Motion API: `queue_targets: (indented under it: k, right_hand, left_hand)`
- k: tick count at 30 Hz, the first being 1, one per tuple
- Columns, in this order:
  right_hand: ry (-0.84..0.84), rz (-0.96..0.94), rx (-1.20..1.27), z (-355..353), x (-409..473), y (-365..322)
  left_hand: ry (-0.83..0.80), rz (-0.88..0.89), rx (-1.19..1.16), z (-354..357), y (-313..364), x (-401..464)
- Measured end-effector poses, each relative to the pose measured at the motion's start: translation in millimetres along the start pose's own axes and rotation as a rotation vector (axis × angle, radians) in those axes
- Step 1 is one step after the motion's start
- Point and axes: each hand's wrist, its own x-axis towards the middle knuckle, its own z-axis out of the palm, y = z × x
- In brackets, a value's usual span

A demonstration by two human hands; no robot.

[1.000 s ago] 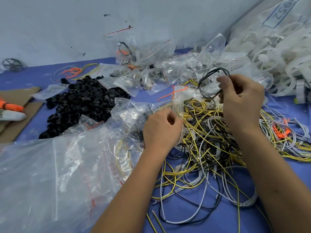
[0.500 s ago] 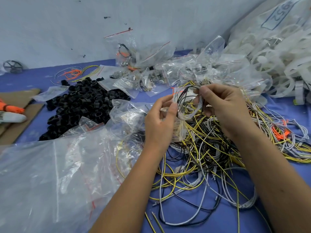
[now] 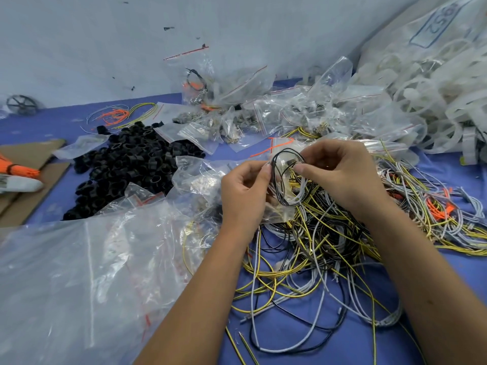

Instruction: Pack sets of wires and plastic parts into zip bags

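My right hand pinches a coiled black wire at the mouth of a small zip bag gripped in my left hand, above the desk's tangled wire pile.

1. a small parts-packing workshop: a blue-covered worktop set against a scuffed pale wall.
2. bulk stock lies in heaps: black plastic rings, tangled wires, white plastic parts.
3. clear zip bags, filled and empty, crowd the surface beside flattened cardboard.
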Motion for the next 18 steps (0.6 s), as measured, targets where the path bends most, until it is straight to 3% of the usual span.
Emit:
queue_targets:
  k: [6, 12, 18]
  right_hand:
    - [0.101, -0.041, -0.049, -3, 0, -2]
    - [0.296, 0.038, 0.405, -12, 3, -10]
    - [0.691, 0.274, 0.466, -23, 10, 0]
  left_hand:
    - [0.111, -0.018, -0.013, 0, -5, 4]
    - [0.242, -0.071, -0.097, -1, -8, 9]
    - [0.328, -0.038, -0.161, -4, -8, 11]
